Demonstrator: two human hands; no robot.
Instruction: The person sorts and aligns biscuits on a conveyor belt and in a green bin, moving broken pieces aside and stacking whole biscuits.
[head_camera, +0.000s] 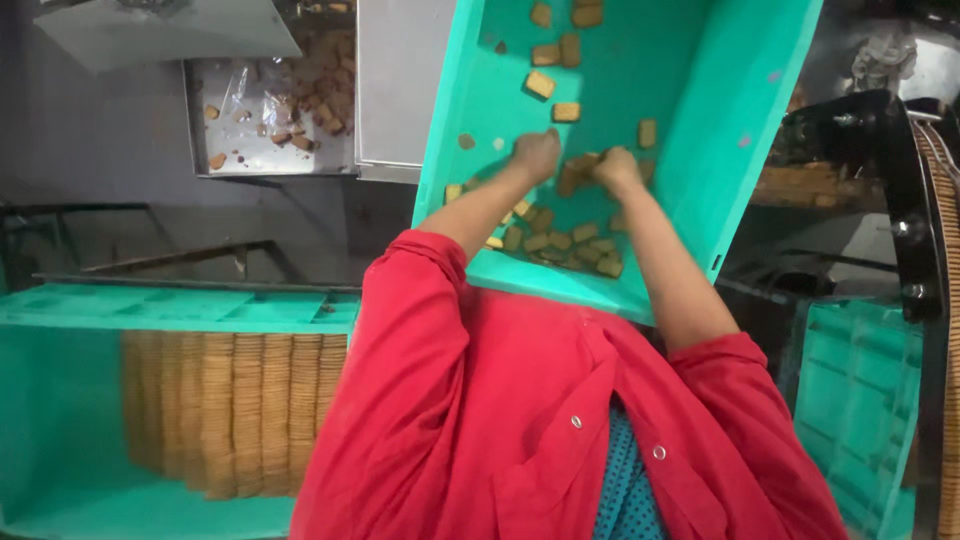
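Here your left hand (537, 155) and right hand (617, 168) close on brittle, light biscuits (580, 175) in the teal crate (700, 120); grip their edges gently.

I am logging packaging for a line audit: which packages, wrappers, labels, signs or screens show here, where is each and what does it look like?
Clear plastic wrapper: crumpled sheet lining the steel tray at upper left, with broken brown biscuits on it.
Teal crate: tilted open bin at top centre, loose biscuits inside; left hand and right hand reach in.
Labels, signs, screens: none visible.
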